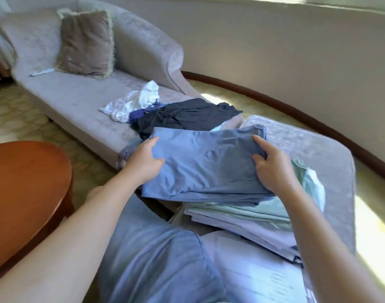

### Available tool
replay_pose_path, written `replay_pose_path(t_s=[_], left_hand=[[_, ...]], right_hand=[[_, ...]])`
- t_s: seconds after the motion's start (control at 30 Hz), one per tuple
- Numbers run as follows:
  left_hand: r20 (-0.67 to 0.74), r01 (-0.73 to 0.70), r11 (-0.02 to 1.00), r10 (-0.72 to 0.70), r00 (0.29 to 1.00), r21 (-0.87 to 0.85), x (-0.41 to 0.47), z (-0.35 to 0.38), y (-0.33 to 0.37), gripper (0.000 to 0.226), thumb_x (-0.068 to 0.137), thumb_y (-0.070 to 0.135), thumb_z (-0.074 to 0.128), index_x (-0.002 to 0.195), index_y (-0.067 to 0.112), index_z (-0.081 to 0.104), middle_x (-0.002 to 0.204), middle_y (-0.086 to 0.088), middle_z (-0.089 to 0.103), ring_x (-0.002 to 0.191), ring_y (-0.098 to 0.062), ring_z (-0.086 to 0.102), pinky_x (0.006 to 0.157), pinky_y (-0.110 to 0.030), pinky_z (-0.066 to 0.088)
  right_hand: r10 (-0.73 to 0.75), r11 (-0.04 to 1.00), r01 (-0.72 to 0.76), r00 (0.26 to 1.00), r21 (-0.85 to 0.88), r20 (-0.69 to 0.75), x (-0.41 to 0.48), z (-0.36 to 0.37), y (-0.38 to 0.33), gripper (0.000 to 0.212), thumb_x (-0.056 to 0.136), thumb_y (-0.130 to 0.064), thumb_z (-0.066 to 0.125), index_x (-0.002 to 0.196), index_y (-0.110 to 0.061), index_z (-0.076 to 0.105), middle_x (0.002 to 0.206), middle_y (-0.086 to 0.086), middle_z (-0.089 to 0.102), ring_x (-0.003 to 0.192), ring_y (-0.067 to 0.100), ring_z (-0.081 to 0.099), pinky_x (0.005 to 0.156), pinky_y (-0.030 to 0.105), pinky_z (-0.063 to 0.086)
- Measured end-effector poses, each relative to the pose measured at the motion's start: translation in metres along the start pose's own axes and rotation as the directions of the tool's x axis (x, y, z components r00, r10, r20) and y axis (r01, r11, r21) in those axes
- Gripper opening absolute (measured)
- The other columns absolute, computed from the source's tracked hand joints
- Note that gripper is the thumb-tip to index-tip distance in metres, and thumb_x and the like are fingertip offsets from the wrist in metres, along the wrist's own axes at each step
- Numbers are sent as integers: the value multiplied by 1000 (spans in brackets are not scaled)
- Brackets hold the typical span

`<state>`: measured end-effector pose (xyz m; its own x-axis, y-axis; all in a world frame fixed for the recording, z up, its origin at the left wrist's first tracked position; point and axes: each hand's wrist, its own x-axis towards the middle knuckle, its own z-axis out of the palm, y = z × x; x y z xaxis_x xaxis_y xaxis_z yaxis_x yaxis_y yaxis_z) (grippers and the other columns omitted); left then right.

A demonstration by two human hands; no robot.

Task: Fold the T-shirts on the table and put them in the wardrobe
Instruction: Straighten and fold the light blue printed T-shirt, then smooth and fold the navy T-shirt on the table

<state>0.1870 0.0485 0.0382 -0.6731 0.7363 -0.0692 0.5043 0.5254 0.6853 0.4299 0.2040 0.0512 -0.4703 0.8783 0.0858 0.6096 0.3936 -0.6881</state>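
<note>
Two grips — left hand (143,160), right hand (272,169) — held the folded blue T-shirt (206,162); stacking step, next likely needed squaring onto stack (241,215).

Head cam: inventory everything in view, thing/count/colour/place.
grey seat: 1, grey, right
stack: count unclear, pale green and lilac, folded, on grey seat
blue T-shirt: 1, blue, folded, atop stack
sofa: 1, beige, upper left
cushion: 1, brown, on sofa
white garment: 1, white, crumpled on sofa
dark garment: 1, black-navy, loose at sofa's near end
table: 1, red-brown wood, left
left hand: 1, grips T-shirt's left edge
right hand: 1, grips its right edge
</note>
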Motion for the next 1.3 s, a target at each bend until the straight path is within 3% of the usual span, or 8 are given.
replay_pose_path(t_s=[0.1, 0.23, 0.33, 0.43, 0.63, 0.87, 1.17, 1.3], left_hand=[[82, -12, 997, 19, 996, -80, 8, 28, 24, 67, 94, 8, 58, 153, 16, 28, 159, -1, 27, 127, -9, 42, 92, -20, 34], [216, -4, 988, 37, 976, -154, 14, 71, 44, 69, 89, 5, 65, 150, 12, 35, 154, -7, 37, 136, -19, 41, 108, -30, 37], [371, -88, 993, 54, 927, 77, 5, 99, 41, 67, 93, 18, 61, 153, 15, 30, 157, -5, 29, 140, -21, 35, 108, -27, 31], [369, -159, 937, 35, 929, 311, -1, 105, 29, 67, 98, 43, 51, 154, 20, 23, 162, -5, 12, 145, -28, 22, 114, -35, 25], [242, -86, 919, -11, 970, 385, 11, 61, 15, 66, 99, 52, 41, 155, 22, 21, 160, -2, 19, 144, -28, 21, 112, -43, 29], [-52, 131, 885, -121, 991, 446, 37, -13, -36, 58, 98, 47, 44, 148, 19, 34, 149, -8, 40, 135, -34, 35, 108, -45, 36], [-212, 307, 835, -232, 949, 457, 69, -74, -104, 54, 98, 45, 45, 144, 19, 37, 143, -9, 44, 131, -33, 39, 100, -43, 38], [-234, 379, 802, -302, 924, 462, 83, -84, -146, 56, 99, 44, 45, 147, 20, 32, 146, -8, 41, 132, -32, 38, 101, -44, 39]], right_hand=[[82, 997, -83, 994, -2, -68, -10, -28, 29, 53, 95, -8, 49, 145, -25, 45, 138, 9, 56, 122, 30, 52, 90, 28, 38], [196, 978, -200, 978, -56, -68, -18, -52, 68, 52, 95, -9, 49, 145, -23, 45, 140, 13, 53, 119, 34, 53, 93, 35, 43], [333, 910, -307, 942, -278, 51, -28, -58, 91, 52, 97, -18, 51, 147, -19, 40, 155, 15, 32, 135, 35, 38, 105, 38, 34], [364, 873, -337, 931, -352, 9, -30, -55, 91, 53, 96, -29, 53, 147, -26, 39, 161, 11, 11, 145, 34, 15, 114, 45, 22], [65, 956, -25, 989, -291, 130, 8, -17, 21, 46, 95, -32, 56, 140, -22, 50, 152, 8, 35, 135, 30, 38, 109, 39, 33], [-111, 915, 247, 915, -319, 389, 79, 72, -81, 32, 93, -24, 52, 118, -7, 63, 116, 11, 67, 107, 31, 61, 93, 39, 51], [-216, 828, 452, 804, -332, 555, 152, 224, -127, 22, 87, -17, 47, 84, -5, 66, 86, 13, 67, 84, 35, 62, 65, 33, 50], [-129, 756, 500, 747, -423, 652, 178, 283, -117, 35, 91, -41, 55, 73, -11, 52, 79, 4, 53, 82, 30, 57, 54, 28, 33]])
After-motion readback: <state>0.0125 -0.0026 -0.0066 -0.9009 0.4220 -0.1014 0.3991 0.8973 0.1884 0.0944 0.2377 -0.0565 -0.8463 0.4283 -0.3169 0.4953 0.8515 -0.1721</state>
